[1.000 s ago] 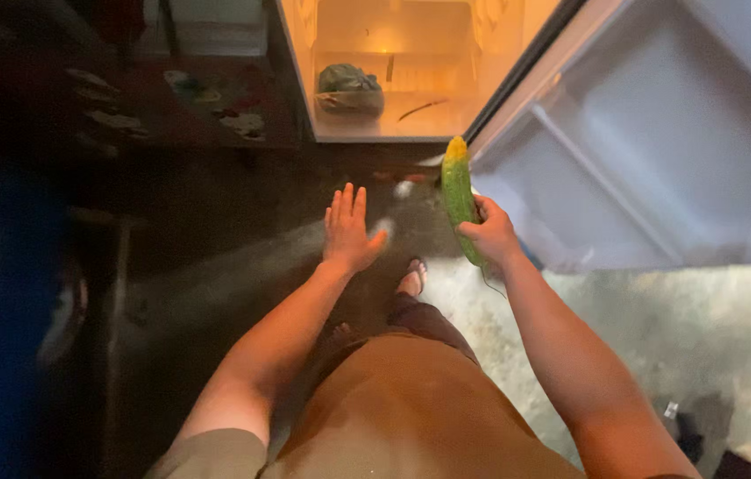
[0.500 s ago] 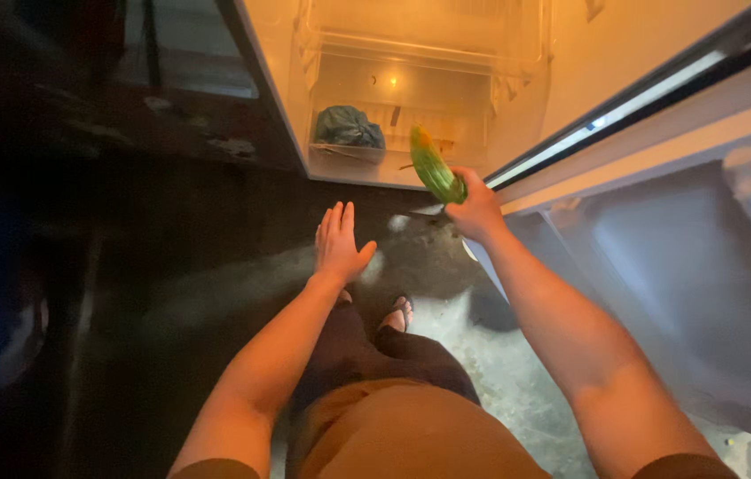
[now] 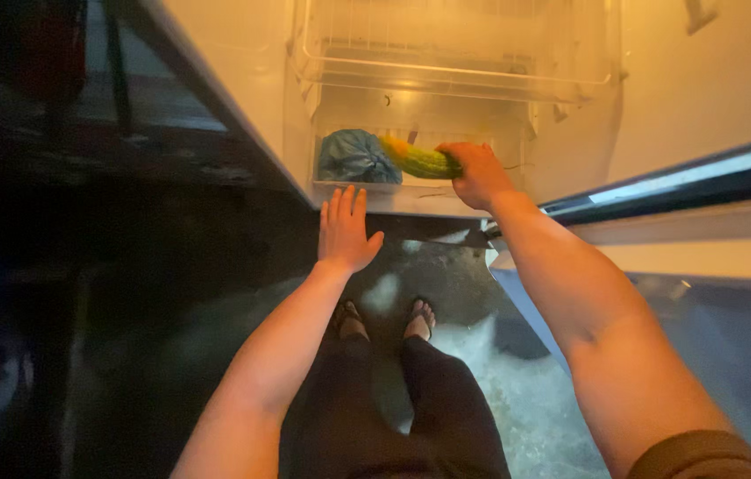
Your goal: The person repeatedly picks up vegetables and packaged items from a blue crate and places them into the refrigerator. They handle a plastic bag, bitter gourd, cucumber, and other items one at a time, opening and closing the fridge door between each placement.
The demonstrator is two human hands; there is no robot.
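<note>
My right hand (image 3: 479, 174) grips a long green vegetable with a yellow tip (image 3: 417, 160) and holds it sideways just inside the bottom shelf of an open fridge (image 3: 411, 202). The vegetable's yellow end almost touches a crumpled blue-grey bag (image 3: 355, 157) lying on that shelf. My left hand (image 3: 343, 232) hovers flat with fingers spread just in front of the fridge's lower edge, holding nothing.
A white wire shelf (image 3: 446, 75) sits above the bottom compartment. The open fridge door (image 3: 703, 222) stands to the right. My feet in sandals (image 3: 384, 318) rest on a speckled floor. Dark furniture lies to the left.
My right hand has carried the green vegetable forward from in front of the fridge into its bottom shelf. The view has drawn closer to the fridge; my left hand stayed spread.
</note>
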